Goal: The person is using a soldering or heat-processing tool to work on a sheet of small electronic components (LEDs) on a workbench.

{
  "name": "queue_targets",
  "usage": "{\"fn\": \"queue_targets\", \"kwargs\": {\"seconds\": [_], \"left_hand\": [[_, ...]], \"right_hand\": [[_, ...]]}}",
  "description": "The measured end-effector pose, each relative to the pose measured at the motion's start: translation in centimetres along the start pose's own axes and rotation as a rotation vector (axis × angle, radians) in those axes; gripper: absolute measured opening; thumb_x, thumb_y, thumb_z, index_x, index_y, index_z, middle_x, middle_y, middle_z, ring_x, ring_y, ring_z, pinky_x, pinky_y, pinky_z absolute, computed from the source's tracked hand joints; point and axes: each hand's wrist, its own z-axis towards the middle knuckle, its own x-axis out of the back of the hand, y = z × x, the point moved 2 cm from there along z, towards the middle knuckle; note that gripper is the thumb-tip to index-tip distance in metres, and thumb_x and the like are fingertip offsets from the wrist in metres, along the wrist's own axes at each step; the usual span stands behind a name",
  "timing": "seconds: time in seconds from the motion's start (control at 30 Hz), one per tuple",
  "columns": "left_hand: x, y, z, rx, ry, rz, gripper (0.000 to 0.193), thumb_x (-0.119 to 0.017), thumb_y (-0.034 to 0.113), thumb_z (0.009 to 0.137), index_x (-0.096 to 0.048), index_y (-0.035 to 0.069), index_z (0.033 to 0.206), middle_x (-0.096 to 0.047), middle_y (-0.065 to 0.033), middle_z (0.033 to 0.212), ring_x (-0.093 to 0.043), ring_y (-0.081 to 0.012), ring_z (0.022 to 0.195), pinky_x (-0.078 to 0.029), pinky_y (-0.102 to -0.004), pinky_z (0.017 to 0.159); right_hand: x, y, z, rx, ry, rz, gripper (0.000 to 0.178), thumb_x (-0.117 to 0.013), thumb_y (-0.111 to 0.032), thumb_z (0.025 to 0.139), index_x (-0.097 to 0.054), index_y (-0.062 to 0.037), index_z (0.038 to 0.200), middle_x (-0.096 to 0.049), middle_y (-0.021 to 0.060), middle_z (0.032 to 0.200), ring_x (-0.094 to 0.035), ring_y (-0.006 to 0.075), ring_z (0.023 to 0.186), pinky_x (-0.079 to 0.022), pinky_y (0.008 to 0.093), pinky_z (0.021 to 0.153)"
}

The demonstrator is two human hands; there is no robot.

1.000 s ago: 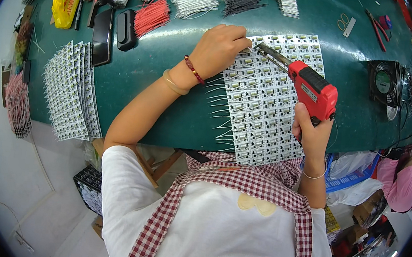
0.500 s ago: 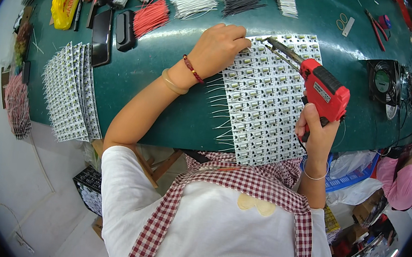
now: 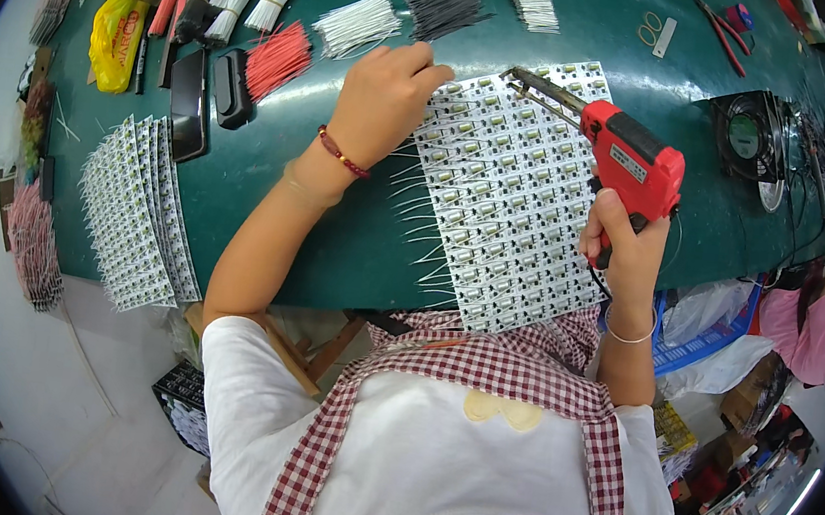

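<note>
A large white sheet of small circuit boards lies on the green table in front of me, thin white wires sticking out along its left edge. My left hand is closed at the sheet's far left corner, with thumb and fingers pressed together; whatever they pinch is too small or hidden to make out. My right hand grips the handle of a red and black soldering gun. The gun's tip hovers close over the far row of boards, a little right of my left fingers; contact cannot be told.
Bundles of white wires, black wires and red wires lie beyond my left hand. Stacked board sheets and a phone are at left. A fan and pliers sit at right; a person in pink is beyond.
The whole view has shifted slightly. My left hand has drawn a little to the left relative to the sheet, while the soldering gun stays over about the same spot.
</note>
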Motion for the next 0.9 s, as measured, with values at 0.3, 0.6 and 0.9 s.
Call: {"fn": "queue_targets", "kwargs": {"seconds": [0.3,0.6,0.9], "left_hand": [[-2.5,-0.5,-0.2,0.011,-0.035,-0.139,0.023,-0.059,-0.006,0.070,-0.067,0.007,0.088,-0.052,-0.0076,0.074,-0.057,-0.0254,0.070,-0.048,-0.0347,0.061],[-2.9,-0.8,-0.2,-0.002,-0.027,-0.195,0.025,-0.058,-0.007,0.069,-0.066,0.005,0.088,-0.052,-0.0083,0.076,-0.056,-0.0265,0.070,-0.048,-0.0355,0.062],[-2.9,-0.8,-0.1,-0.020,-0.020,-0.210,0.023,-0.057,-0.006,0.069,-0.064,0.004,0.088,-0.051,-0.0091,0.075,-0.056,-0.0269,0.070,-0.047,-0.0360,0.062]], "right_hand": [[-1.6,1.2,1.8,-0.037,-0.025,-0.023,0.028,-0.069,-0.025,0.086,-0.058,-0.0048,0.071,-0.051,-0.0021,0.050,-0.047,0.0045,0.039,-0.035,0.0200,0.037],[-1.9,0.8,1.9,-0.079,-0.024,-0.055,0.025,-0.071,-0.025,0.085,-0.062,-0.0027,0.079,-0.055,-0.0015,0.056,-0.049,0.0046,0.042,-0.038,0.0202,0.039],[-1.9,0.5,1.5,-0.101,-0.011,-0.053,0.022,-0.071,-0.022,0.084,-0.062,-0.0018,0.083,-0.055,-0.0017,0.057,-0.049,0.0043,0.044,-0.039,0.0200,0.040]]}}
